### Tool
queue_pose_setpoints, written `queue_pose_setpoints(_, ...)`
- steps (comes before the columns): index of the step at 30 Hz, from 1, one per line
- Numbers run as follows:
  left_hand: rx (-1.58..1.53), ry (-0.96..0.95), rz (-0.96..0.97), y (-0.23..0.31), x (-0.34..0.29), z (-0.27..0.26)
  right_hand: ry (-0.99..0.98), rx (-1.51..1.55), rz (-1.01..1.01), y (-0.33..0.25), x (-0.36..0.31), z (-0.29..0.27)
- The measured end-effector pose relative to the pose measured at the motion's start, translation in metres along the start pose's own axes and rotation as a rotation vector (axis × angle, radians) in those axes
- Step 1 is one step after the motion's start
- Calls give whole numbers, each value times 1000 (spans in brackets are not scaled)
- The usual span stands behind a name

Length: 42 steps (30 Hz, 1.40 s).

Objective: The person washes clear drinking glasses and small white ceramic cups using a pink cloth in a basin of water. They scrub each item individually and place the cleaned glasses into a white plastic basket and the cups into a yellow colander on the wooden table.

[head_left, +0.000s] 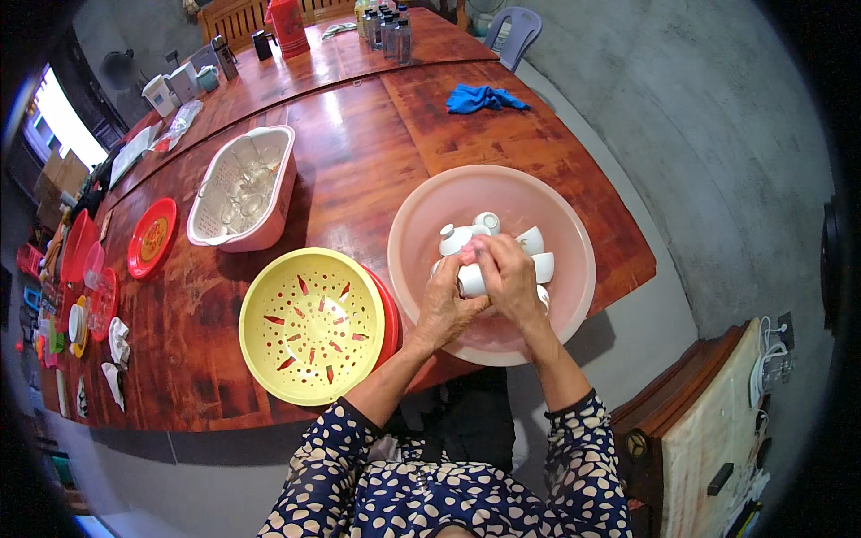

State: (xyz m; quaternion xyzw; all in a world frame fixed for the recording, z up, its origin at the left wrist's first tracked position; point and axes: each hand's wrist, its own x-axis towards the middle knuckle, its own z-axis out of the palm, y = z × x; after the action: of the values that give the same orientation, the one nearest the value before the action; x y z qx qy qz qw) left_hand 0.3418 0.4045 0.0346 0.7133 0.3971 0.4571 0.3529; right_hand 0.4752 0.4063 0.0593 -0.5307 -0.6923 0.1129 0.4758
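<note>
Over a large pink basin [555, 211], my left hand [441, 303] is closed round a small white cup [471, 282]. My right hand [508, 272] presses a small pink cloth or sponge [474, 248] against the cup's upper side; its exact kind is partly hidden by the fingers. Around both hands, several other white cups lie in the basin, among them an upturned cup [455, 238] on the far side and a tilted cup [531, 240] at the right. Whether there is water in the basin I cannot tell.
A yellow colander [256, 309] sits left of the basin, overlapping a red container [389, 316]. Farther back stands a pink-and-white basket [289, 143] holding clear glassware. A blue cloth [484, 99] lies beyond the basin. Red plates [166, 212] and bottles [403, 42] stand on the wooden table [377, 170].
</note>
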Motion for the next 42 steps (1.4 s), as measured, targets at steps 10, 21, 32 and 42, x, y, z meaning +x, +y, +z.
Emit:
queue_pose_setpoints(10, -269, -160, -177, -14, 5, -4, 84, -99, -215, -11, -53, -22)
queue_pose_setpoints(21, -857, -144, -613, -1, 18, -13, -827, -386, 202, 35, -50, -26)
queue_pose_setpoints(32, -1251, -1, -873, -9, 24, -12, -597, 14, 222, 21, -42, -36)
queue_pose_setpoints(42, -1628, -132, -667, -41, 10, 5, 204, -61, -80, -30, -36, 26)
